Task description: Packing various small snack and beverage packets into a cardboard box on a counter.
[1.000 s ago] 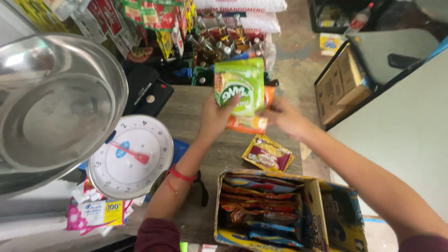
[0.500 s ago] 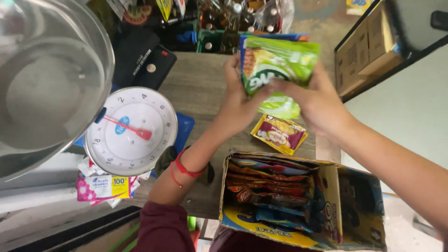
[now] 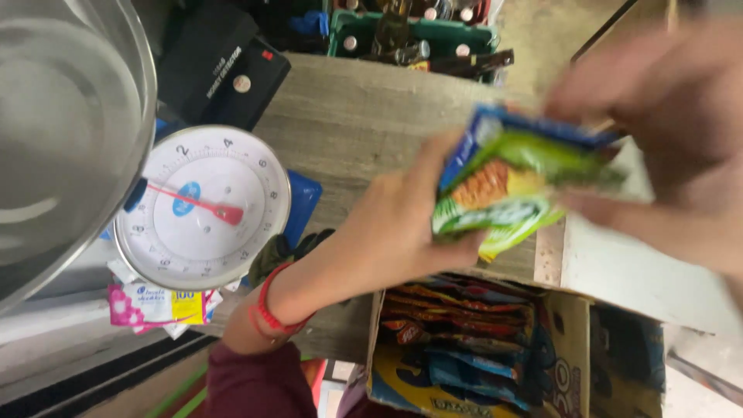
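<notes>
A stack of green, blue and orange sachet packets (image 3: 515,182) is held up between both hands above the wooden counter (image 3: 364,116). My left hand (image 3: 402,224), with red bands at the wrist, grips the stack's left side from below. My right hand (image 3: 673,131), blurred and close to the camera, holds its right end. Directly below stands an open cardboard box (image 3: 565,352) filled with several more colourful packets.
A white dial weighing scale (image 3: 205,209) with a red needle and a large steel pan (image 3: 54,131) stands at the left. A pink and yellow packet (image 3: 151,306) lies under the scale. A green crate of bottles (image 3: 418,35) sits beyond the counter, black devices (image 3: 224,66) beside it.
Both hands have come nearer the camera with the packets. The view has shifted down and left, so the orange packet that lay on the counter is now out of sight.
</notes>
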